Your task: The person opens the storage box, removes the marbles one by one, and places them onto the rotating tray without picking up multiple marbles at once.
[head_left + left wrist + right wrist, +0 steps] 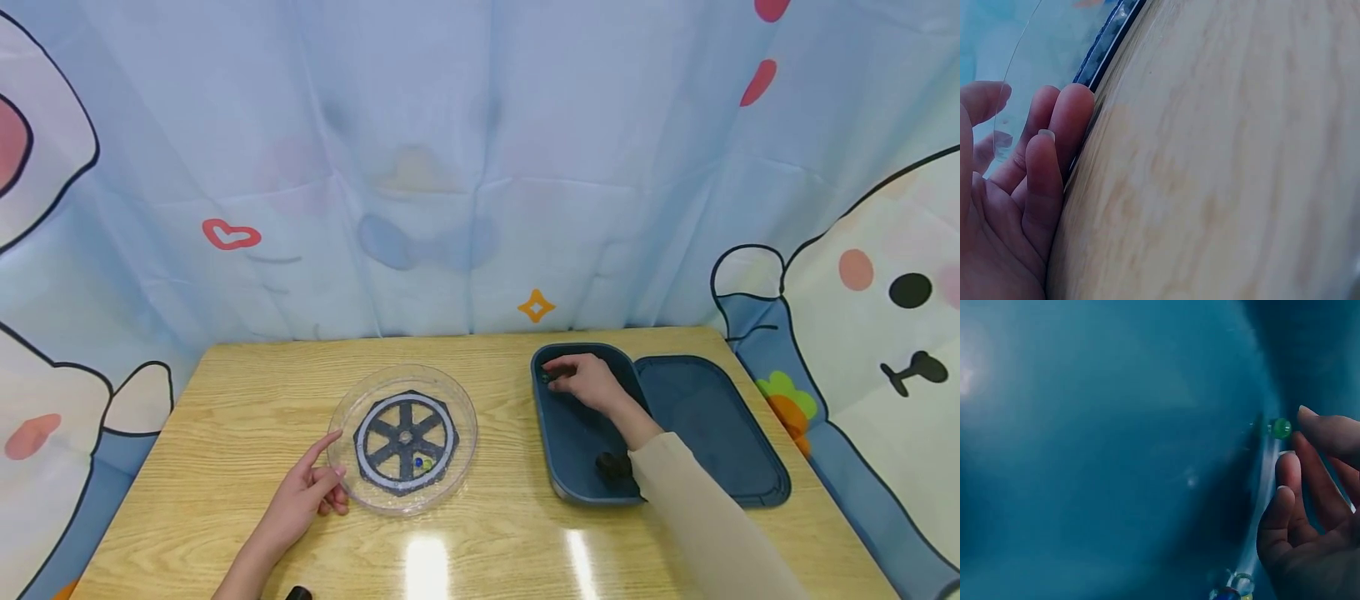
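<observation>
A round clear dish (467,417) with a dark spoked wheel pattern lies on the table, and a few small marbles (418,462), blue and yellowish, are in it. At its left rim is my left hand (300,498), index finger stretched out and thumb touching the edge, other fingers bent. My right hand (588,382) reaches into the far left corner of the dark blue bin (558,467). There, a green marble (1282,429) sits right at the tips of thumb and index finger, which stay apart. More glass marbles (1229,592), blue, yellow and clear, lie along the bin's wall.
A dark blue lid (712,425) lies flat to the right of the bin. The wooden table (247,392) ends at a patterned curtain (450,167) behind. A black rounded piece (613,467) shows beside the right sleeve, over the bin.
</observation>
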Demonstrator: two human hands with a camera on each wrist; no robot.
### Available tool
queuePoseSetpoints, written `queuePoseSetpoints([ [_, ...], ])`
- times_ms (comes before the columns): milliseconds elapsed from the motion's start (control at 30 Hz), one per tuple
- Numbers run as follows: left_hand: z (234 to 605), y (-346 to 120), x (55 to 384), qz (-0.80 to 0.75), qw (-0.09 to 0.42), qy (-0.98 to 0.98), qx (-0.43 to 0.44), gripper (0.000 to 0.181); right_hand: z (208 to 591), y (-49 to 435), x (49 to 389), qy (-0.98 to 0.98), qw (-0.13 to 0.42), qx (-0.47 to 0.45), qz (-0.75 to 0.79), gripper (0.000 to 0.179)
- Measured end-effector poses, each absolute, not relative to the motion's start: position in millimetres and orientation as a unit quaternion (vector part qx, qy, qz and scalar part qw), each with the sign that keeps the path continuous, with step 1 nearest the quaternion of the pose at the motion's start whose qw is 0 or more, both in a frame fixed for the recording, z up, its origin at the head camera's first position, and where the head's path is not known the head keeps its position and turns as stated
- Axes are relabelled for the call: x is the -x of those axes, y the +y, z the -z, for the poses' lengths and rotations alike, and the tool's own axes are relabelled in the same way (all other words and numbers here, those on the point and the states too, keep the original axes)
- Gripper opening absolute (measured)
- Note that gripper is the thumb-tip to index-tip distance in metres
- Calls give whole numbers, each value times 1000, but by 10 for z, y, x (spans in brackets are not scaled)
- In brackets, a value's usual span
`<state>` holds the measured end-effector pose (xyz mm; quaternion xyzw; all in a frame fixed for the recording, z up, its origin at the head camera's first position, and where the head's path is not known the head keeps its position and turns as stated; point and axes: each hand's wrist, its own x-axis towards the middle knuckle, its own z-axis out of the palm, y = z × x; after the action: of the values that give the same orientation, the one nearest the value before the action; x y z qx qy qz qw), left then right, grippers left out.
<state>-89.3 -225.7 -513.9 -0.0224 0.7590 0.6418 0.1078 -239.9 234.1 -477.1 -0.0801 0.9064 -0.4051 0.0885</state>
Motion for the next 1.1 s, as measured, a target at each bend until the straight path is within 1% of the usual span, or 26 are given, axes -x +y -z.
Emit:
queuePoseSetpoints([
  [233, 5141, -2256, 896, -641, 110, 759, 19, 58, 4863, 2285, 2416, 897, 98, 59, 426, 31],
  [433, 5115, -2265, 873, -642, 116, 758, 31, 58, 4913, 2236, 2434, 909, 84, 70, 403, 27],
  [567, 5102, -2260, 877, -645, 119, 754, 27, 58, 4921, 2231, 2438, 915, 76, 70, 390, 21],
  [733, 5107, -2267, 880, -645, 120, 755, 26, 58, 4916, 2226, 2442, 919, 77, 66, 381, 16],
  [967, 5126, -2271, 889, -644, 119, 755, 24, 58, 4868, 2230, 2431, 918, 87, 59, 382, 18],
  [1100, 5128, -2271, 892, -645, 119, 754, 23, 58, 4851, 2233, 2435, 919, 78, 61, 381, 18],
])
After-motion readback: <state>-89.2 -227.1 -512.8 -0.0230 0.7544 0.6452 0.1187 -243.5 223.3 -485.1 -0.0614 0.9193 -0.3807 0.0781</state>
